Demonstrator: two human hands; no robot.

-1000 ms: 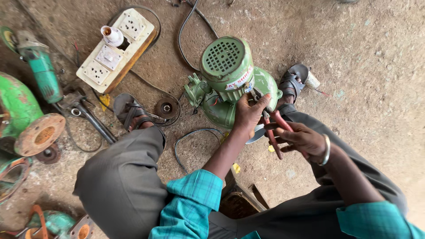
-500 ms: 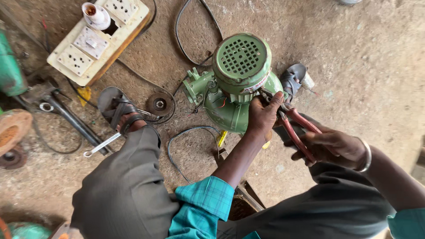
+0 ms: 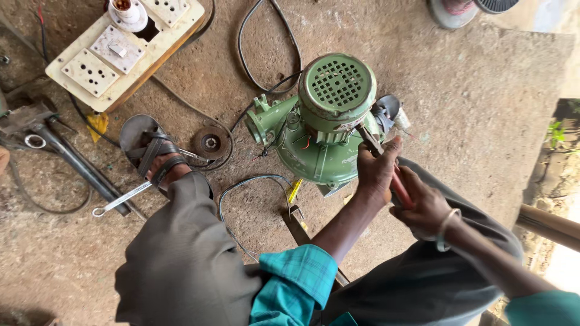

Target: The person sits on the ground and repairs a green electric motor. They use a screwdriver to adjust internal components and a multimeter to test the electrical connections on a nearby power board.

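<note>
Soft, even daylight, sharp focus; blown-out glare at right edge, faint shadows.

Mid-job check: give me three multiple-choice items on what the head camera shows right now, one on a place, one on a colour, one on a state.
1. Where does the switch and socket board lie?
A. upper left of the floor
B. lower right of the floor
C. on top of the motor

2. What colour is the motor pump?
A. blue
B. green
C. yellow

3. What is the right hand doing?
A. resting open on the floor
B. gripping the red handles of the pliers
C. holding the spanner

Answers:
1. A, the cream board sits at the upper left, beyond the sandalled foot.
2. B, its grilled cap and housing are green.
3. B, its fingers close round the red handles while the left hand steadies the tool against the motor pump; the spanner lies untouched on the floor.
</note>
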